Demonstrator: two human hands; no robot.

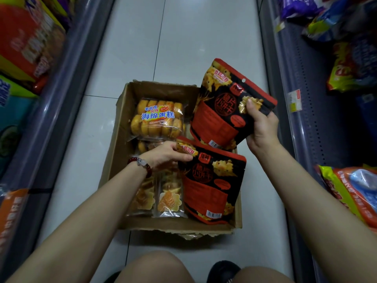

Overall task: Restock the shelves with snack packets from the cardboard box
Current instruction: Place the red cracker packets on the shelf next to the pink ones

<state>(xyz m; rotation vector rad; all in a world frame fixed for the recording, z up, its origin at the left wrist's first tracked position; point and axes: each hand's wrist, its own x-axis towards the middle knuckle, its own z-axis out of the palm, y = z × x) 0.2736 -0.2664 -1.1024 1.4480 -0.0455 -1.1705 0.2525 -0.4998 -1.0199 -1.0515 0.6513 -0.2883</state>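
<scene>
Cardboard box: on the aisle floor between two shelves, open. Red-and-black cracker packet: lies in the box's right side; left hand pinches its top corner. Second cracker packet: held above the box, gripped by right hand. Sponge-cake pack: inside, far end.

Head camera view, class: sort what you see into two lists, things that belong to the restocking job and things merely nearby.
Job:
brown cardboard box
red-and-black cracker pouch held up by the right hand
second red-and-black pouch pinched by the left hand
clear packet of yellow sponge cakes
right hand
left hand

Nearby:
red bead bracelet
white tiled floor
</scene>
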